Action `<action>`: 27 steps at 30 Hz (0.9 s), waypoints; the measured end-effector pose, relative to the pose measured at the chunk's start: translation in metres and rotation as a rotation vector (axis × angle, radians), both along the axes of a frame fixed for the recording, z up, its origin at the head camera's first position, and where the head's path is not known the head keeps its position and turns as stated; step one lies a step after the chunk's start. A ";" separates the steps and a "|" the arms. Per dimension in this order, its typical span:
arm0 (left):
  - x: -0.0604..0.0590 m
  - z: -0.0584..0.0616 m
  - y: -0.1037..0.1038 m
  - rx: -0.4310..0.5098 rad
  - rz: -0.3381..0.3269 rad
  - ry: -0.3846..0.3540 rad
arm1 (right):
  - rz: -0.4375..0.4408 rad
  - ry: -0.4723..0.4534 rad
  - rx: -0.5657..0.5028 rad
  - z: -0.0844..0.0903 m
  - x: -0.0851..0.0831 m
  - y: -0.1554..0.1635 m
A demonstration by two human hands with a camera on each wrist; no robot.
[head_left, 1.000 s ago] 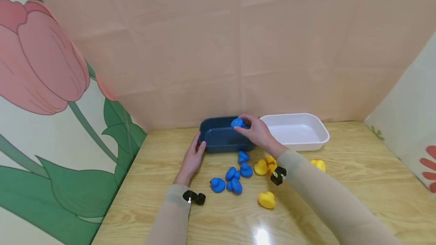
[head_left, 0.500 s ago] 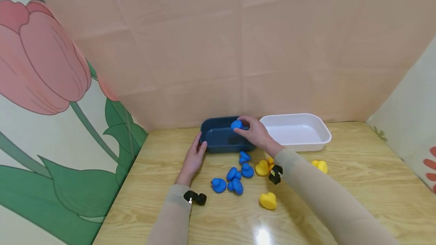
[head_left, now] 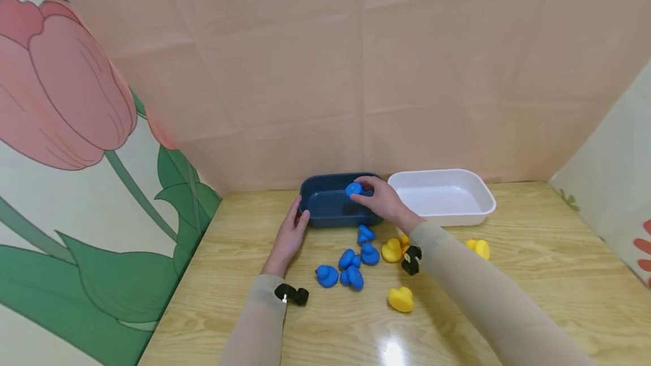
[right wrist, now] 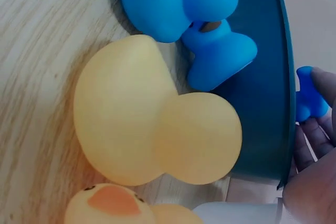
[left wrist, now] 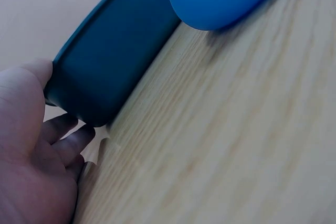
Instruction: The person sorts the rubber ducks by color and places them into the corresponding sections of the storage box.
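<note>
The right hand [head_left: 382, 201] pinches a blue duck [head_left: 353, 189] over the blue tray [head_left: 325, 210], while the left hand [head_left: 289, 236], fingers relaxed, touches the tray's end.

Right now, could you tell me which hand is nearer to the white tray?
Right. The right hand holds a blue duck over the blue tray, beside the white tray; the left hand is at the blue tray's far end.

A light wooden bench [head_left: 534, 275] carries two tubs at its far edge: a dark blue tub [head_left: 330, 213] on the left and a white tub [head_left: 447, 199] just right of it. Nearer lie four blue ducks [head_left: 348, 261] in a loose cluster, with yellow ducks [head_left: 400, 299] to their right, one apart at far right [head_left: 479, 248].
</note>
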State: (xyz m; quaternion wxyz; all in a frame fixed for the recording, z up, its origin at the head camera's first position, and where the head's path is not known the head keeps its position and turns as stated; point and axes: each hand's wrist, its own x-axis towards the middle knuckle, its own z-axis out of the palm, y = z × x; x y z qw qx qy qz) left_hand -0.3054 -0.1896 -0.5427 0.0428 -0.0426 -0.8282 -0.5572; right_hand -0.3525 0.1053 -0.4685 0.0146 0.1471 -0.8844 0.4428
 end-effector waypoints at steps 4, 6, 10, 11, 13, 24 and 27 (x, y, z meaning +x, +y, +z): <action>0.001 0.001 0.001 0.005 -0.005 0.005 | 0.006 0.001 0.003 -0.001 -0.001 0.001; 0.001 0.002 0.001 0.008 -0.005 0.006 | 0.009 0.002 -0.001 -0.001 -0.001 0.001; 0.002 0.003 0.001 0.006 -0.001 0.006 | 0.006 -0.003 -0.006 -0.001 -0.001 0.000; 0.003 0.003 0.001 0.006 -0.001 0.004 | 0.003 -0.005 -0.005 -0.002 -0.001 0.000; 0.003 0.004 0.001 0.005 -0.001 0.000 | -0.003 -0.010 -0.002 -0.002 -0.001 0.000; 0.001 0.002 -0.001 0.002 -0.012 0.004 | -0.027 -0.014 -0.010 -0.001 0.000 0.001; 0.001 0.001 -0.001 -0.001 -0.012 0.005 | -0.033 -0.018 -0.010 0.001 0.001 0.002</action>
